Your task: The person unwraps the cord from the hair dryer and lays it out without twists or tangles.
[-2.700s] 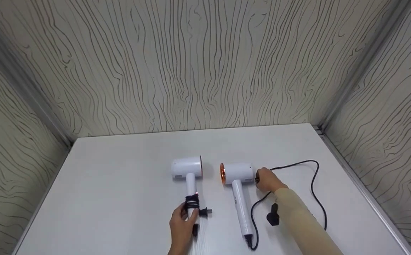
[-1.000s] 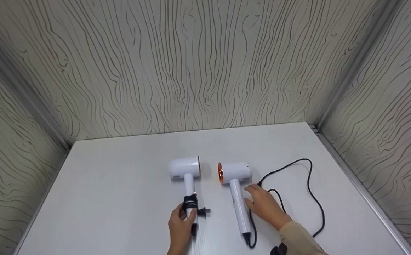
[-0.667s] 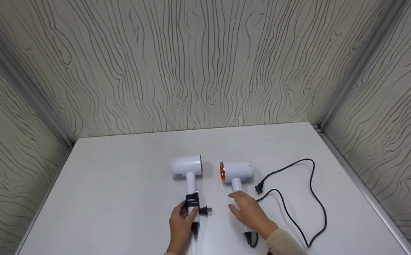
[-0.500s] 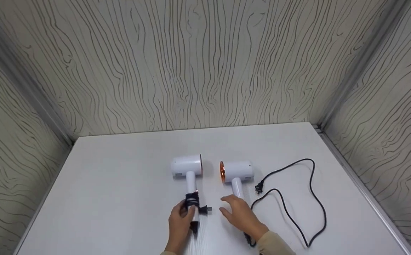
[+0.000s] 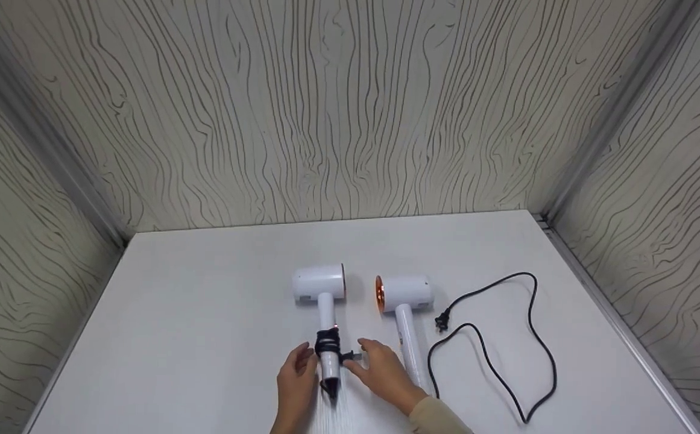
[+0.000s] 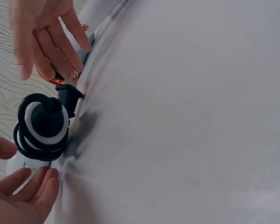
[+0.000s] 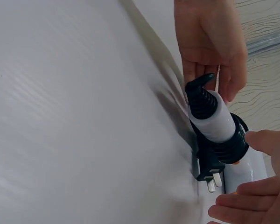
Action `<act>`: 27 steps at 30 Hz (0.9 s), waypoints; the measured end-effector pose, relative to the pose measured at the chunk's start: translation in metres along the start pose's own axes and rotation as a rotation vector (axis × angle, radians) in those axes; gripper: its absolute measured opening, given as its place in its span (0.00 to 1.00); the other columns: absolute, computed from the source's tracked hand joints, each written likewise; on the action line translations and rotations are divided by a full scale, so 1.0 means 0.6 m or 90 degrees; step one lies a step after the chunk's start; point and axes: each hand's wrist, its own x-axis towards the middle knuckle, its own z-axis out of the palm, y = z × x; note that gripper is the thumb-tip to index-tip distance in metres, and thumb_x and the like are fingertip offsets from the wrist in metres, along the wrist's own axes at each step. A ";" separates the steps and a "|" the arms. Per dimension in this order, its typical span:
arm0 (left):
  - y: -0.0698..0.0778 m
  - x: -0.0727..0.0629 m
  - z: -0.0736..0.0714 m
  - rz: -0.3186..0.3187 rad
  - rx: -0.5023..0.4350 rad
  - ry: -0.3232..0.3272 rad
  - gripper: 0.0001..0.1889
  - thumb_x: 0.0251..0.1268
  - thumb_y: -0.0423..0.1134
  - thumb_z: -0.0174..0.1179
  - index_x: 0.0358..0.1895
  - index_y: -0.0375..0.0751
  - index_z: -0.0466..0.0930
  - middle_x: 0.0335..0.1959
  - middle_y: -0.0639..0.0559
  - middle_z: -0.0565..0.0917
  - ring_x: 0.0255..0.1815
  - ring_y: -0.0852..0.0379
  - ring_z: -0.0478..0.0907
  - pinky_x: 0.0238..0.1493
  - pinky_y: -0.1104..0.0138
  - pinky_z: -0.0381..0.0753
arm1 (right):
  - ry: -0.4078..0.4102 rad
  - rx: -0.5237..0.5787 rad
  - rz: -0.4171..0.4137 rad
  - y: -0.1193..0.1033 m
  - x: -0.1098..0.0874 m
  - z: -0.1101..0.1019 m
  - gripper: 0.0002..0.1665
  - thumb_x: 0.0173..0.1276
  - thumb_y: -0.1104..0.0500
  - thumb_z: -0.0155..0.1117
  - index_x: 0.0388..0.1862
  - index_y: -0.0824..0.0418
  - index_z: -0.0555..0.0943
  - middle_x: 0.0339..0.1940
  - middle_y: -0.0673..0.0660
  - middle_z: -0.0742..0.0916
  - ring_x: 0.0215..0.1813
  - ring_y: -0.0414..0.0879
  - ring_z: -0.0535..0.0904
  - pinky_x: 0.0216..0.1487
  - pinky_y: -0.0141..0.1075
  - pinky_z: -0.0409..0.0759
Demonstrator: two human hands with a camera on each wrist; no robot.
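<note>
Right hand (image 5: 384, 375), fingers spread, now beside the plug (image 6: 68, 95); left hand (image 5: 296, 383), relaxed, released the cord-wrapped dryer (image 5: 318, 283), leaving it apparently unheld.

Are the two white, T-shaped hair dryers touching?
Apart. The head view shows white tabletop between the cord-wrapped white hair dryer and the loose-corded one.

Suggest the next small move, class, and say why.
The right hand should probably pinch the nearer plug. That hand is open just beside it, and the black cord is wound round the handle of the left hair dryer, while another cord lies loose by the right dryer.
</note>
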 end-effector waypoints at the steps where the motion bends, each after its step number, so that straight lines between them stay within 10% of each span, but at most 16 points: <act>1: 0.001 -0.001 -0.002 -0.003 0.000 0.004 0.20 0.65 0.32 0.54 0.59 0.27 0.73 0.52 0.34 0.82 0.51 0.44 0.82 0.54 0.57 0.83 | -0.005 0.002 0.011 -0.002 0.001 0.004 0.36 0.65 0.46 0.64 0.57 0.75 0.74 0.52 0.71 0.84 0.56 0.64 0.80 0.58 0.55 0.77; 12: -0.002 -0.007 -0.022 -0.014 0.008 0.047 0.17 0.66 0.31 0.53 0.56 0.29 0.76 0.50 0.35 0.84 0.52 0.44 0.82 0.56 0.55 0.82 | -0.003 -0.041 0.066 -0.033 0.008 0.040 0.48 0.62 0.36 0.63 0.59 0.79 0.72 0.53 0.74 0.81 0.56 0.65 0.79 0.58 0.55 0.78; 20: -0.011 -0.014 -0.025 -0.054 0.020 0.049 0.18 0.66 0.32 0.52 0.58 0.31 0.75 0.53 0.36 0.83 0.54 0.44 0.81 0.57 0.54 0.81 | 0.076 -0.152 0.060 -0.058 0.010 0.060 0.47 0.55 0.35 0.68 0.51 0.78 0.76 0.38 0.67 0.85 0.38 0.55 0.80 0.39 0.47 0.82; 27: -0.008 -0.022 -0.035 -0.059 0.008 0.050 0.18 0.67 0.33 0.52 0.58 0.31 0.75 0.54 0.36 0.82 0.55 0.43 0.80 0.58 0.54 0.81 | 0.027 -0.119 0.108 -0.067 0.020 0.058 0.45 0.53 0.38 0.71 0.49 0.78 0.76 0.40 0.66 0.82 0.40 0.54 0.77 0.43 0.49 0.80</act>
